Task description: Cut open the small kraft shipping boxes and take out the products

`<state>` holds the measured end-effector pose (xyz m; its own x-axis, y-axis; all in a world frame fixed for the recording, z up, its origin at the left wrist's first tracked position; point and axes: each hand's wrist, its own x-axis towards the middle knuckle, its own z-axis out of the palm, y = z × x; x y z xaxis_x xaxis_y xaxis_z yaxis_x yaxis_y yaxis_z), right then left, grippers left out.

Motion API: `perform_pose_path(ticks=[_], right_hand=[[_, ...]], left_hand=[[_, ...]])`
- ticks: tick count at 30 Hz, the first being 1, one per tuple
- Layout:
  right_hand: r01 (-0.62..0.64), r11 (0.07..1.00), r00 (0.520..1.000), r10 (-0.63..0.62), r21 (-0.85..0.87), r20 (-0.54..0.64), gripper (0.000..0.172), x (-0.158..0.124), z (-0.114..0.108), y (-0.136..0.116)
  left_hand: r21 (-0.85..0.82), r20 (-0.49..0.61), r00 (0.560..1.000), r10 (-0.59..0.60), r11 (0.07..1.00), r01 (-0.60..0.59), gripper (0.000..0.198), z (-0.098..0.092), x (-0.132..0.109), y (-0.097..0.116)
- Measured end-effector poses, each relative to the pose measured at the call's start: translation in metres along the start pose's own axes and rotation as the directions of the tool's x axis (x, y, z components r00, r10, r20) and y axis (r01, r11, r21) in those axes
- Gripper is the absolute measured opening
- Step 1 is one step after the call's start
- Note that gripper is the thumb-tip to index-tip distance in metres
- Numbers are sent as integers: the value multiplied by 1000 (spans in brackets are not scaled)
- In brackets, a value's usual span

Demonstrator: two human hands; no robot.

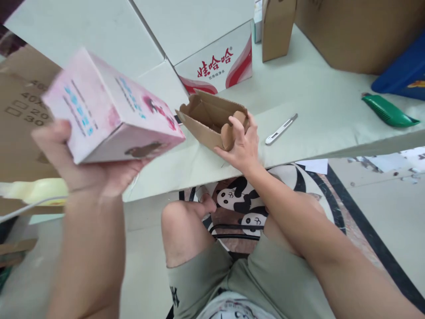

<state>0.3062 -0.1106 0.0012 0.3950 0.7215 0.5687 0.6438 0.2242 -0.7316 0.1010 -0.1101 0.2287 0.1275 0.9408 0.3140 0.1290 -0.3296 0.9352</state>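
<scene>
My left hand point(96, 173) is closed around the lower part of a pink and white printed carton point(109, 110), raised above the left of the table and slightly blurred. My right hand point(242, 144) grips the near end of an open brown cardboard box point(207, 117), fingers over its edge by the rounded flaps. That box rests on the table, and its inside looks hollow where it shows. To the right of my right hand lies a white utility knife point(281, 129).
The table point(318, 106) has a pale cloth. Behind stand a white box with red lettering point(215, 62) and a tall brown carton point(279, 31). At right are a green handheld object point(388, 110) and a blue container point(403, 66). A large brown carton point(23, 110) stands at left.
</scene>
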Motion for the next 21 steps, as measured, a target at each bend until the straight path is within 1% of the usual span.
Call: perform_pose_path(ticks=[1, 2, 3, 5, 6, 7, 9, 10, 12, 14, 16, 17, 18, 19, 21], right_hand=[[-8, 1000, 1000, 8, 11, 7, 98, 5, 10, 1], [-14, 999, 1000, 13, 36, 29, 101, 9, 19, 2], [-22, 997, 998, 18, 68, 65, 103, 12, 28, 3], [-42, 990, 988, 21, 132, 154, 100, 15, 40, 3], [-44, 987, 982, 14, 155, 189, 94, 14, 42, 2], [-34, 984, 977, -5, 176, 212, 85, 12, 41, 0], [11, 971, 971, -67, 238, 230, 66, 5, 29, -8], [33, 960, 965, -104, 279, 242, 60, -1, 21, -13], [68, 930, 935, -186, 362, 301, 56, -17, 2, -26], [81, 904, 884, -261, 420, 389, 63, -37, -13, -38], [59, 895, 840, -284, 442, 463, 83, -57, -21, -45], [29, 899, 835, -263, 438, 484, 95, -65, -22, -47], [-6, 905, 841, -225, 425, 492, 105, -71, -22, -47], [-41, 912, 858, -178, 409, 482, 115, -74, -22, -46], [-108, 917, 887, -86, 384, 454, 124, -74, -24, -43]], left_hand=[[-105, 84, 990, -114, 987, 122, 50, 2, -13, -7], [-185, 130, 970, -206, 956, 228, 50, 3, -24, -16], [-249, 150, 945, -291, 914, 321, 51, 3, -34, -25], [-323, 126, 894, -430, 834, 447, 54, -1, -49, -45], [-348, 120, 867, -484, 797, 493, 56, -4, -55, -54], [-369, 124, 841, -526, 763, 531, 57, -8, -61, -62], [-401, 139, 804, -579, 709, 580, 58, -14, -70, -75], [-414, 142, 788, -600, 687, 597, 59, -15, -74, -80], [-437, 136, 757, -639, 647, 625, 61, -13, -80, -90], [-449, 132, 719, -682, 605, 657, 62, -4, -86, -99], [-466, 125, 691, -712, 573, 674, 62, 13, -93, -106], [-476, 126, 684, -718, 561, 677, 61, 22, -98, -110], [-484, 133, 684, -718, 555, 677, 60, 31, -102, -112], [-487, 144, 688, -711, 554, 675, 61, 39, -107, -114], [-468, 175, 704, -688, 571, 674, 63, 48, -116, -117]])
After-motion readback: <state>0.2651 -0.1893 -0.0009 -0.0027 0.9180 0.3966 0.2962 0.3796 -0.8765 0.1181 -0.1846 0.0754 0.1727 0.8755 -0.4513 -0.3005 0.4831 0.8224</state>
